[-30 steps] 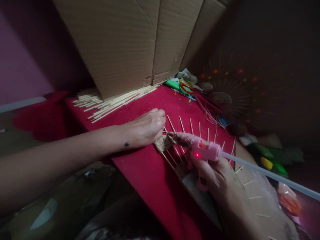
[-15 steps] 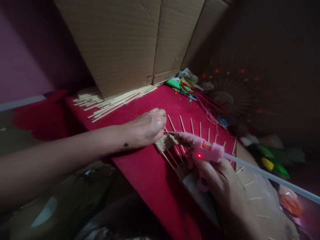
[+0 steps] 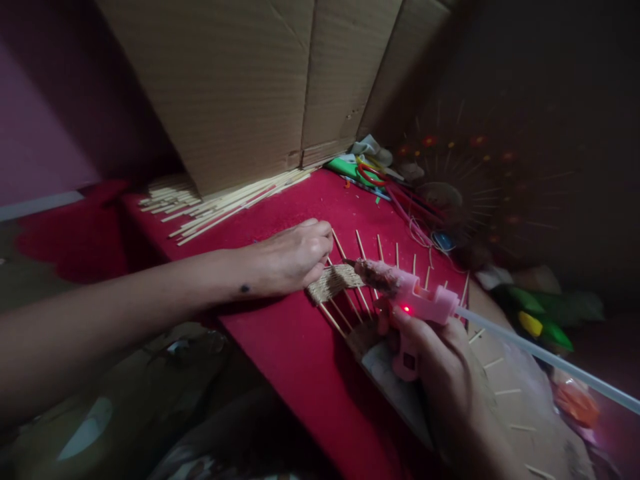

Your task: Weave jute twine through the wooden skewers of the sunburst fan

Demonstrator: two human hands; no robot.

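Observation:
A pink hot glue gun point(image 3: 425, 297) with a red light lit is gripped in my right hand point(image 3: 440, 360), a long clear glue stick trailing from its back. Its dark nozzle points left, just above a band of woven twine point(image 3: 335, 283). That band runs across thin wooden sticks point(image 3: 367, 250) fanning out from a round cardboard base point(image 3: 363, 340). My left hand point(image 3: 305, 253) is closed at the band's left end, by the outermost stick; its fingertips are turned away, so what they pinch is hidden.
A pile of loose sticks point(image 3: 230, 203) lies along the foot of a large cardboard sheet point(image 3: 225, 93). Red-handled scissors point(image 3: 370, 175) and green packets sit at the back of the red surface point(image 3: 280, 360). A decorated stick sunburst point(image 3: 470, 193) stands in the dark right side.
The glue gun has drawn back slightly to the right from my left hand, showing more of the woven band. My left hand stays closed at nearly the same spot on the work.

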